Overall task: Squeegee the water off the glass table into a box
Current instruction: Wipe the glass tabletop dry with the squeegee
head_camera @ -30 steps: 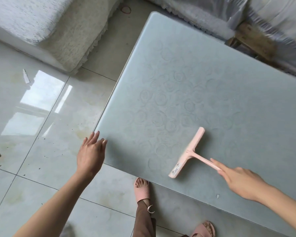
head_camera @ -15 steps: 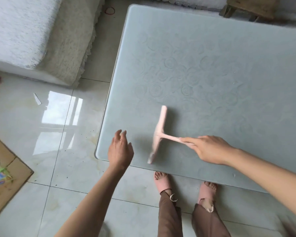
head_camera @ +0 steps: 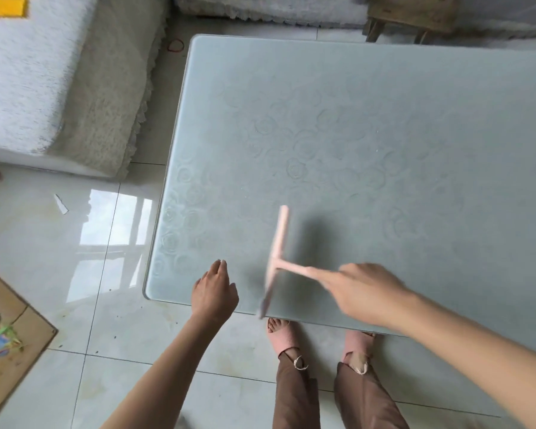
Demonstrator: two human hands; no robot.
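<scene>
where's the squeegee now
Head view, lower centre: the squeegee is at the near edge of the table, held by the right hand, left hand just left of it.

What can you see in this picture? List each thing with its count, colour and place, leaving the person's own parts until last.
glass table: one, pale grey-green with rose pattern, centre and right
squeegee: one, pink, blurred, over the table's near edge
cardboard box: one, brown, floor at lower left, coloured scraps inside
fleecy covers: two, white, upper left and top centre
yellow item: one, yellow, top left corner
wooden stool: one, brown, top right, beyond the table
red loop: one, red, floor by the table's far left corner
slippers: two, pink, on the feet, floor by the near edge
left grip: one, bare hand, fingers relaxed, empty, at the table's near edge
right grip: one, bare hand, holds the squeegee's handle
</scene>
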